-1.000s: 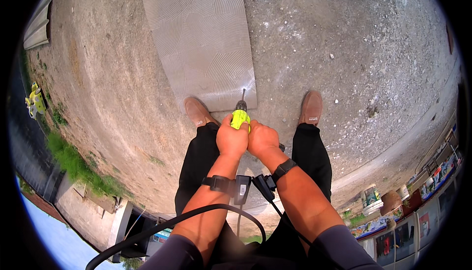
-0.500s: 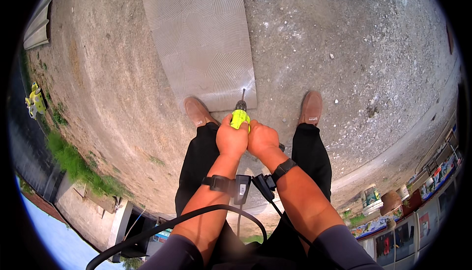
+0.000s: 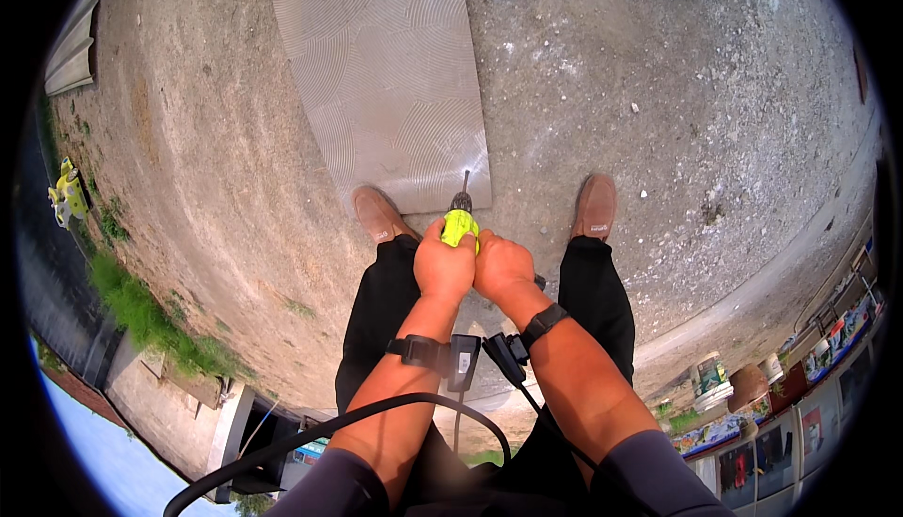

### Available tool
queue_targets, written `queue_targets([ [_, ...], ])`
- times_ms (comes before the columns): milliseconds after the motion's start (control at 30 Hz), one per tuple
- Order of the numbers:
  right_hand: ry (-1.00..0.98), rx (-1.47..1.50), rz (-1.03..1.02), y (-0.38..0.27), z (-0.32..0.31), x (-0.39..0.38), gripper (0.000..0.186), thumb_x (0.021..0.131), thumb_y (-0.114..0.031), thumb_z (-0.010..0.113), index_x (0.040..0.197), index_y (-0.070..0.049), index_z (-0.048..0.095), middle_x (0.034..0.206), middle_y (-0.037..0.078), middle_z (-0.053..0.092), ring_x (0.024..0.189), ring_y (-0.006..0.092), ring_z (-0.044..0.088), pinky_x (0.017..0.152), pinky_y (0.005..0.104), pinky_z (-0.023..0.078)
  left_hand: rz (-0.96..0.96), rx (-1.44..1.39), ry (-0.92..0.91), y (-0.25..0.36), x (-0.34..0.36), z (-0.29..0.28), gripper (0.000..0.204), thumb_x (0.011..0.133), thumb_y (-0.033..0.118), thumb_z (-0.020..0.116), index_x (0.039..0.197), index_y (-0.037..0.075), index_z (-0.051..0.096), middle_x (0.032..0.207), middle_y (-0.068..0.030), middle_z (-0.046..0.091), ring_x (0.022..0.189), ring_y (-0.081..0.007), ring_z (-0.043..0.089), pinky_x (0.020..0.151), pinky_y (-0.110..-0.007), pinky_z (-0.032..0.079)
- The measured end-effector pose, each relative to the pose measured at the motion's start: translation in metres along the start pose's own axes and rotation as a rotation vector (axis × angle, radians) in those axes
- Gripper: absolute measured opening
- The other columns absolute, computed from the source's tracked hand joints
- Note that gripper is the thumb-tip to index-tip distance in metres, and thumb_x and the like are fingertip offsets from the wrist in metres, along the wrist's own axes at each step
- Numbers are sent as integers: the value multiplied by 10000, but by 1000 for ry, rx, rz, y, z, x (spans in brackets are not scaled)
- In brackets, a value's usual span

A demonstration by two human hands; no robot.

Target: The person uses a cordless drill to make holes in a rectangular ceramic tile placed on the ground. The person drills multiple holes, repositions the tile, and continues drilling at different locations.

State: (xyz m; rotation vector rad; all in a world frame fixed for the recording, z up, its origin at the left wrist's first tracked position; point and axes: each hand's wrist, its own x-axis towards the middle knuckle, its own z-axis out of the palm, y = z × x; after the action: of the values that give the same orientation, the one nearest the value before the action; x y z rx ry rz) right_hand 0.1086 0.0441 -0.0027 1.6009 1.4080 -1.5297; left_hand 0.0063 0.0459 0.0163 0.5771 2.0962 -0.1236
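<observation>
I grip a lime-green power drill [image 3: 459,224] with both hands. My left hand [image 3: 444,268] is closed round its left side and front, and my right hand [image 3: 500,268] is closed beside it on the right. The drill's long bit [image 3: 466,181] points forward, its tip over the near right corner of a large grey board [image 3: 376,56] patterned with curved ridges, lying on the ground; I cannot tell whether it touches. Black devices on straps [image 3: 419,352] are worn on both my forearms, with cables.
My brown shoes [image 3: 594,206] stand apart on gritty ground [image 3: 658,94], the left one at the board's edge. Corrugated sheets [image 3: 73,42], a yellow object [image 3: 66,192] and weeds [image 3: 141,310] lie along the left. Buckets [image 3: 710,381] and a building front stand at the lower right.
</observation>
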Motion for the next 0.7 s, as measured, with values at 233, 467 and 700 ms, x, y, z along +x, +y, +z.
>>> queue_targets([
  [233, -16, -2, 13, -3, -3, 0, 266, 885, -279, 568, 1032, -57, 589, 966, 202, 717, 909, 374, 701, 795, 463, 551, -18, -6, -2, 3, 0, -2, 572, 811, 269, 728, 1275, -38, 598, 1114, -256, 689, 1042, -353, 682, 905, -389, 521],
  [467, -22, -7, 2, -1, -2, -1, 264, 884, -271, 573, 1039, -58, 587, 991, 206, 713, 924, 372, 699, 799, 461, 551, -8, 8, 2, 2, -1, -1, 560, 813, 266, 727, 1269, -36, 601, 1116, -251, 690, 1043, -351, 681, 906, -393, 521],
  [700, -17, 6, 9, -3, -3, 0, 262, 880, -264, 579, 1041, -58, 590, 985, 205, 714, 918, 374, 699, 800, 461, 551, -14, 8, -5, 4, 0, -3, 551, 816, 260, 727, 1265, -35, 603, 1113, -247, 692, 1038, -347, 683, 901, -389, 523],
])
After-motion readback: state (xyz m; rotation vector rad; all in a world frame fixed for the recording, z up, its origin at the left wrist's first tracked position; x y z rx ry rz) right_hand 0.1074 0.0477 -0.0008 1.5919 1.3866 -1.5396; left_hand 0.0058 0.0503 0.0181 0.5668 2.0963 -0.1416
